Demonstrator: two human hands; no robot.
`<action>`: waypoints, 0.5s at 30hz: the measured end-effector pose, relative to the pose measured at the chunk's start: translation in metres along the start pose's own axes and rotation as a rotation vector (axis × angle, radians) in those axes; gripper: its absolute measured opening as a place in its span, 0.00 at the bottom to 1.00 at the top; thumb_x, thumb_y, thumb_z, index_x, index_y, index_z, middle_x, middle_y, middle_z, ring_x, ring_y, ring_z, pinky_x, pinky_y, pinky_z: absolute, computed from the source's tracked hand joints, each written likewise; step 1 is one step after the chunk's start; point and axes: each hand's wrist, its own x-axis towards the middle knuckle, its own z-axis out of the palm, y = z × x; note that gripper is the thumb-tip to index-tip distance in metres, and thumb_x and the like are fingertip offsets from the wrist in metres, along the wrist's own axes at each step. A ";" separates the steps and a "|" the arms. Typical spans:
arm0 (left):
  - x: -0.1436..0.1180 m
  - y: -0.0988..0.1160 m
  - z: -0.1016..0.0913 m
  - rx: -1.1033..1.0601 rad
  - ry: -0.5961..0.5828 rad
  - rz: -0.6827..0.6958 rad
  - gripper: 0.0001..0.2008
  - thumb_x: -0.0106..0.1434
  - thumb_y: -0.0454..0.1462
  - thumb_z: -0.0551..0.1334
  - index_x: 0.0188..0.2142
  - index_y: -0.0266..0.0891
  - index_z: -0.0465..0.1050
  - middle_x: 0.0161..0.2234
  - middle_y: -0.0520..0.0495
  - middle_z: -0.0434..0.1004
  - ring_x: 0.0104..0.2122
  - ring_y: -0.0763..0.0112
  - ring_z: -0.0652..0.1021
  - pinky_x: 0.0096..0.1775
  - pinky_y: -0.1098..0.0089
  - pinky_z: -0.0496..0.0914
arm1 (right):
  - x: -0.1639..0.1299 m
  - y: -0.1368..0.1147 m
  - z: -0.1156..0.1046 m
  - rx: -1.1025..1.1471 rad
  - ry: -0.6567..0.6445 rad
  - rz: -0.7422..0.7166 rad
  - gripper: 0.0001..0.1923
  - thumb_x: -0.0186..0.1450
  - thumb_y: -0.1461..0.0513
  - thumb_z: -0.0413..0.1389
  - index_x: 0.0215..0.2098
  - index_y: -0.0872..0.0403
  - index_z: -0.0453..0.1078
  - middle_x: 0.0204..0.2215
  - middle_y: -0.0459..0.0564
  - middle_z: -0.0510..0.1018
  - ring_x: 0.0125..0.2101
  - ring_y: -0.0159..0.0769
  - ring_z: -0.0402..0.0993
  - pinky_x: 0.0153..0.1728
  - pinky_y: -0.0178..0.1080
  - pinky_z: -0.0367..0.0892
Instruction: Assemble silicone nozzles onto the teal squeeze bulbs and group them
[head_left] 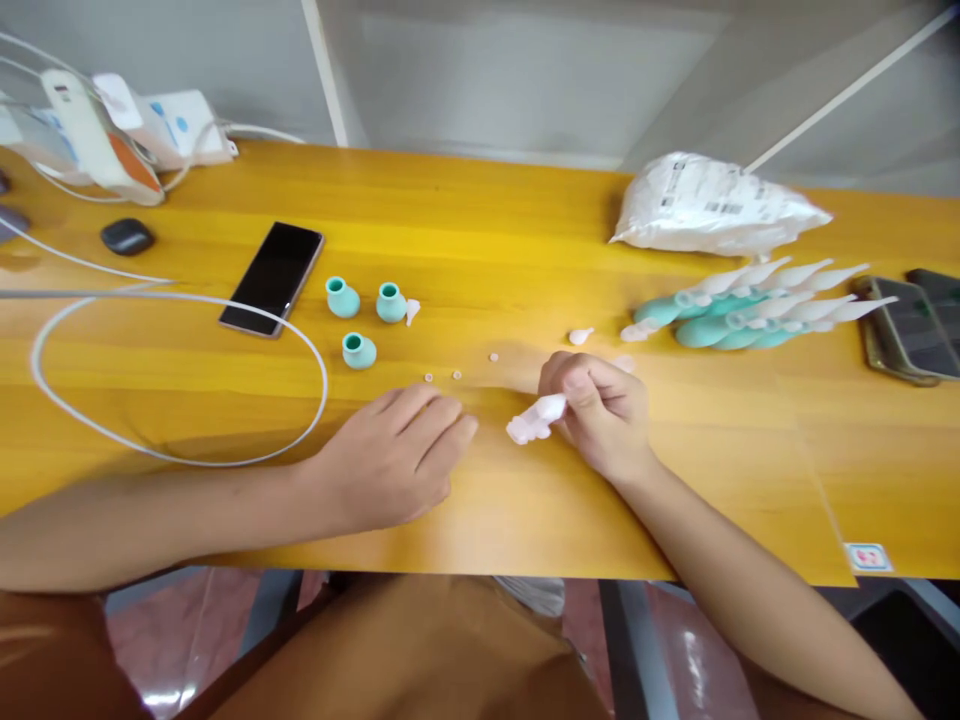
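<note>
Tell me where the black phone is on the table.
In the head view, the black phone lies on the left of the yellow table, just left of the three teal caps, with the white cable looping under its near end.

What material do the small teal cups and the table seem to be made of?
Teal cups: probably soft plastic or silicone, matte, one even colour, rounded edges. Table: wood or wood-look laminate, yellow with grain lines, slightly glossy; which of the two cannot be told.
</note>
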 end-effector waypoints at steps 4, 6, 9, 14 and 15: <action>0.011 -0.017 -0.037 0.296 -0.131 -0.177 0.10 0.74 0.31 0.59 0.50 0.39 0.77 0.40 0.38 0.81 0.39 0.50 0.80 0.37 0.54 0.73 | -0.005 0.005 -0.001 0.045 0.007 0.051 0.27 0.82 0.48 0.59 0.26 0.49 0.67 0.22 0.43 0.69 0.23 0.33 0.65 0.24 0.39 0.60; 0.013 -0.030 -0.050 0.298 -0.146 -0.345 0.06 0.76 0.34 0.61 0.49 0.38 0.76 0.40 0.37 0.79 0.42 0.47 0.79 0.37 0.54 0.71 | -0.005 0.005 -0.001 0.068 0.013 0.063 0.29 0.82 0.48 0.58 0.25 0.49 0.66 0.21 0.42 0.68 0.22 0.33 0.65 0.24 0.39 0.60; 0.009 -0.046 -0.055 0.290 -0.219 -0.496 0.05 0.77 0.39 0.62 0.43 0.40 0.73 0.35 0.41 0.74 0.41 0.50 0.76 0.36 0.58 0.67 | -0.004 0.005 0.001 0.085 0.020 0.057 0.29 0.82 0.48 0.58 0.24 0.49 0.65 0.21 0.41 0.66 0.22 0.32 0.64 0.24 0.38 0.60; 0.001 -0.053 -0.039 0.274 -0.235 -0.422 0.10 0.78 0.36 0.59 0.36 0.43 0.71 0.32 0.39 0.74 0.38 0.46 0.76 0.35 0.54 0.66 | 0.000 0.008 0.004 0.087 0.025 0.058 0.29 0.81 0.47 0.59 0.25 0.49 0.66 0.22 0.42 0.69 0.23 0.33 0.66 0.25 0.38 0.62; 0.001 -0.052 -0.036 0.197 -0.194 -0.399 0.10 0.78 0.35 0.58 0.37 0.43 0.71 0.33 0.39 0.75 0.39 0.45 0.76 0.35 0.54 0.67 | 0.001 0.007 0.004 0.086 0.026 0.060 0.29 0.81 0.46 0.59 0.25 0.49 0.66 0.22 0.42 0.70 0.23 0.33 0.66 0.25 0.38 0.63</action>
